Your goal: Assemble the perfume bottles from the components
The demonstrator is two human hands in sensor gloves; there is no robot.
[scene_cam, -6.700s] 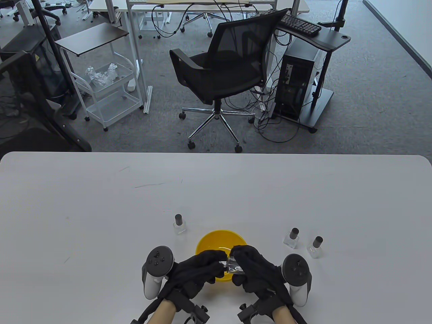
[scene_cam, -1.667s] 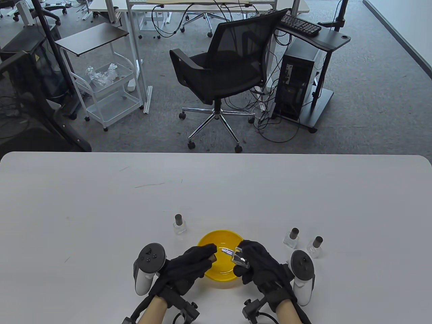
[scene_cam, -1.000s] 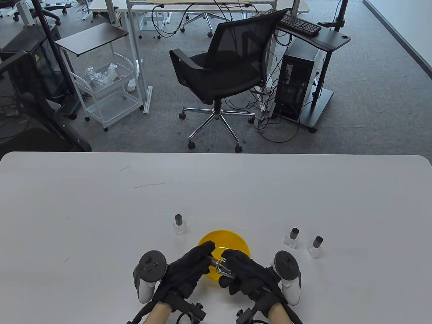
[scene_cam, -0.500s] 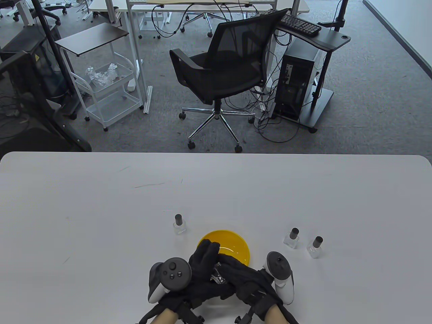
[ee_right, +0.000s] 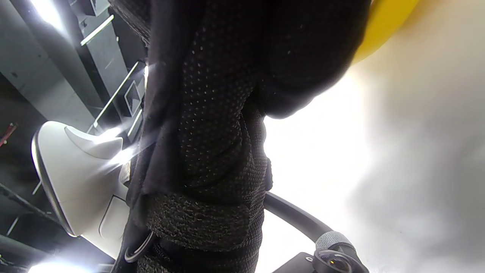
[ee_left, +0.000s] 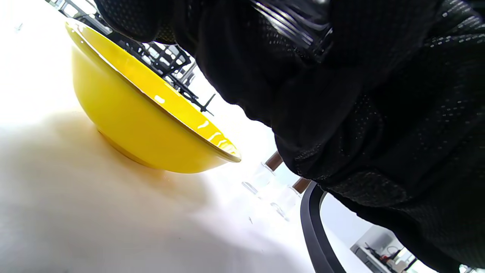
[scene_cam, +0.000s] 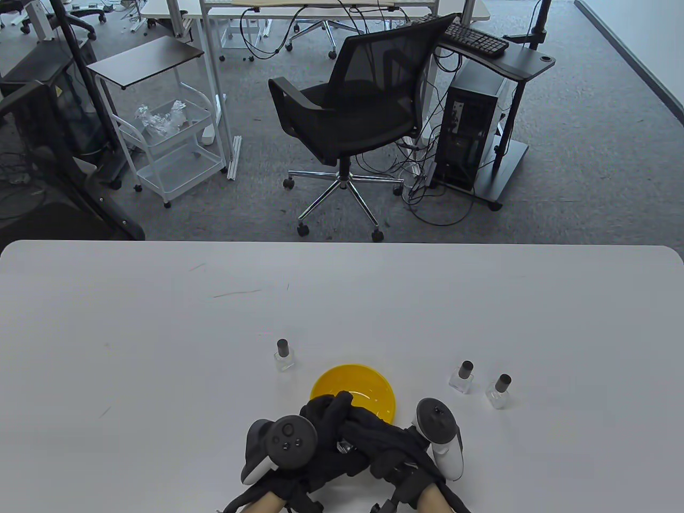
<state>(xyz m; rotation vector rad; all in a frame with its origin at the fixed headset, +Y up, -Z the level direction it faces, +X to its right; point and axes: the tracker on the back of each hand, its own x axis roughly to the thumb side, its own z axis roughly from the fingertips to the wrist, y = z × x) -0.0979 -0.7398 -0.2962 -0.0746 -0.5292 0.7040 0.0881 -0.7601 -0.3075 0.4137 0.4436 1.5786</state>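
Note:
Both gloved hands are clasped together just in front of the yellow bowl (scene_cam: 368,382). My right hand (scene_cam: 377,434) grips a small clear perfume bottle (scene_cam: 344,444), of which only a glint shows between the gloves. My left hand (scene_cam: 332,412), turned so its tracker faces up, curls its fingers over the bottle's top end, where the brown cap sits hidden. The left wrist view shows ribbed clear glass (ee_left: 291,21) wedged between black fingers above the bowl (ee_left: 151,129). In the right wrist view glove fabric fills most of the frame.
Three capped bottles stand on the white table (scene_cam: 160,347): one (scene_cam: 284,356) behind the bowl to the left, two (scene_cam: 462,377) (scene_cam: 499,391) to the right. An office chair (scene_cam: 347,107) and carts stand beyond the far edge.
The hands came together: the left brought the cap to the bottle in the right, then rolled over so its tracker faces up. Both drew back toward me from over the bowl.

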